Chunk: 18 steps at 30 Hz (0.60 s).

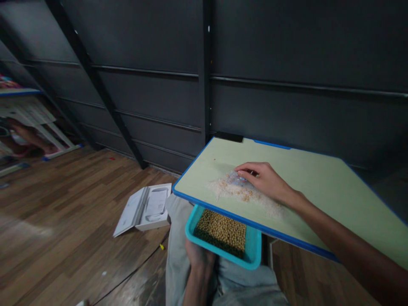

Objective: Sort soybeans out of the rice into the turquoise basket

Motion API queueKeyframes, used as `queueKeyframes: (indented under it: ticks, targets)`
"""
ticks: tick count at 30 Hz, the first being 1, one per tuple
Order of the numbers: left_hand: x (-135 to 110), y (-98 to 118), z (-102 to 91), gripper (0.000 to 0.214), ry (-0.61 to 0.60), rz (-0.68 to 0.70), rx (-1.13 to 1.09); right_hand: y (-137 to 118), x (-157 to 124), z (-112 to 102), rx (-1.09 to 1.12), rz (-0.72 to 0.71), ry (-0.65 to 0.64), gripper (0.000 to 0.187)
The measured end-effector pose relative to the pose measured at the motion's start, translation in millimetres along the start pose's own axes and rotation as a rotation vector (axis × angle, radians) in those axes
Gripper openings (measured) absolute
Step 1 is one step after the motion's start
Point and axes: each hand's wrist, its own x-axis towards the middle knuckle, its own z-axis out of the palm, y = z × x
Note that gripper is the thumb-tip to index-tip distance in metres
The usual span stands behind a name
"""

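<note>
My right hand point(263, 180) lies on a pale green table point(318, 187) with a blue edge, fingers bent together over a spread of white grains point(236, 193) mixed with a few yellow beans. What the fingertips pinch is too small to name. My left hand point(197, 257) is under the table's front edge and supports a teal tray point(251, 250) from below. The tray is filled with yellow beans point(221, 231) and sits above my lap.
An open white box point(146, 208) lies on the wooden floor to the left. A thin cable runs across the floor near it. A dark panelled wall with a slanted black beam point(95, 80) stands behind the table. Another person's arm shows at the far left.
</note>
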Motion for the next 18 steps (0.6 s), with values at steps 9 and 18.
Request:
queueKeyframes:
  ticks: [9,18]
  targets:
    - [-1,-1,4.4,0.029,0.008,0.044,0.015,-12,-16,9,-0.129,-0.131,0.029,0.025]
    - [0,-2,1.3,0.03,-0.005,0.019,-0.039,-11,-21,14,-0.169,-0.198,0.016,0.027]
